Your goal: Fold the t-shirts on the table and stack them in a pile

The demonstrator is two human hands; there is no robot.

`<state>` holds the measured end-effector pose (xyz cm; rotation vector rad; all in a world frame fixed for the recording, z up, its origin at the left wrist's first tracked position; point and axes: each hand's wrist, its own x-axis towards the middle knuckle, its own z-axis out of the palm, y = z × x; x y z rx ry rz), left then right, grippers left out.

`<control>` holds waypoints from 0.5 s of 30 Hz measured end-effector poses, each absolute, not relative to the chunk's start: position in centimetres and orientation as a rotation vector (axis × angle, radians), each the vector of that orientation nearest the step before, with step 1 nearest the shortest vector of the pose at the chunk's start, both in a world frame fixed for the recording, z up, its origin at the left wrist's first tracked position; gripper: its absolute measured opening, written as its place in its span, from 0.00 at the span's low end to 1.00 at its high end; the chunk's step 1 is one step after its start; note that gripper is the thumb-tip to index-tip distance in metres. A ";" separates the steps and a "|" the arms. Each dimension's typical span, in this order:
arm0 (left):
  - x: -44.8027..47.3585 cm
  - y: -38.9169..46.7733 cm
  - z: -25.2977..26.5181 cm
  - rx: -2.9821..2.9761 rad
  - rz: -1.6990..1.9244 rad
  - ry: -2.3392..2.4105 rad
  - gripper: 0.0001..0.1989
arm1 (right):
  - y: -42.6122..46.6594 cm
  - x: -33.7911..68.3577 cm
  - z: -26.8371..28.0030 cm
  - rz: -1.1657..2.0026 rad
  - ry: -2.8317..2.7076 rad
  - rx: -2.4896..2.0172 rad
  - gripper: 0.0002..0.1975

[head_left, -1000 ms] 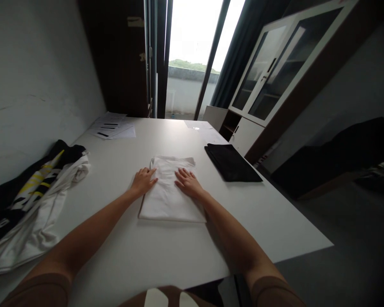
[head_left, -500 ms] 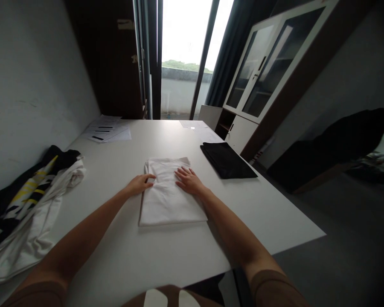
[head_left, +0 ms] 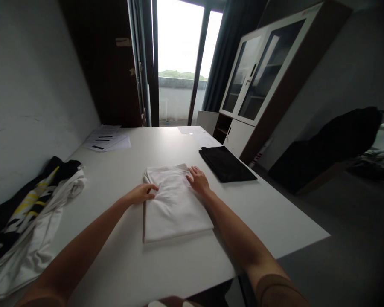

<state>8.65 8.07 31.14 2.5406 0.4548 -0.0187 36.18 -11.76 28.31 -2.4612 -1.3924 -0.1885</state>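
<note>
A folded white garment (head_left: 176, 204) lies on the white table in front of me, several layers thick, with creases fanning out from its left side. My left hand (head_left: 142, 192) is at its left edge, thumb and fingers closed on the cloth there. Resting flat by the upper right edge, my right hand (head_left: 198, 180) touches the garment with fingers stretched out and holds nothing. To the right of that hand lies a folded black cloth (head_left: 228, 164).
Black, yellow and white clothes (head_left: 35, 204) are heaped along the table's left side by the wall. Printed papers (head_left: 109, 140) sit at the far left, more sheets (head_left: 195, 131) at the far edge. A glass-door cabinet (head_left: 252, 81) stands beyond the table's right side (head_left: 307, 228).
My right hand has slid rightward to the garment's upper right edge. The left hand stays at the left edge, and the creases beside it have grown. The view has shifted slightly.
</note>
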 end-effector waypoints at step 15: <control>9.6 5.3 31.7 2.900 0.406 0.637 0.20 | -10.8 35.5 27.3 -0.045 -1.281 -2.614 0.30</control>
